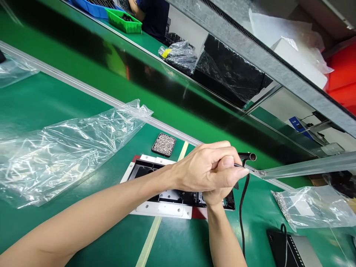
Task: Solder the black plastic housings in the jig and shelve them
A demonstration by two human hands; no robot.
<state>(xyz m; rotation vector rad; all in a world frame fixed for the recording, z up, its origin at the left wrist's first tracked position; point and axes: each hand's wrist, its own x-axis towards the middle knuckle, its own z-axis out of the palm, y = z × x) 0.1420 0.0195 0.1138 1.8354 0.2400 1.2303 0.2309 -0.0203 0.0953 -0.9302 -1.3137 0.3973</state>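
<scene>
My left hand (204,165) is closed, with thumb and fingers pinching a thin black cable (243,207) that bends over and hangs down on the right. Behind and below it, my right hand (219,193) is closed too, mostly covered by the left. A dark metal tube (247,157) with an open round end juts out from behind both hands, apparently in the right hand's grasp. Beneath the hands lies a black plastic housing (189,198), set in a white fixture (164,208) with dark red corners. My left forearm and hands hide part of the housing.
A small black tray of screws (164,144) sits behind the fixture. Clear plastic bags (69,148) cover the left. On the right are a bag of small parts (306,207) and a black-and-grey device (294,246). A metal rail (172,129) crosses behind; a person (152,16) is beyond.
</scene>
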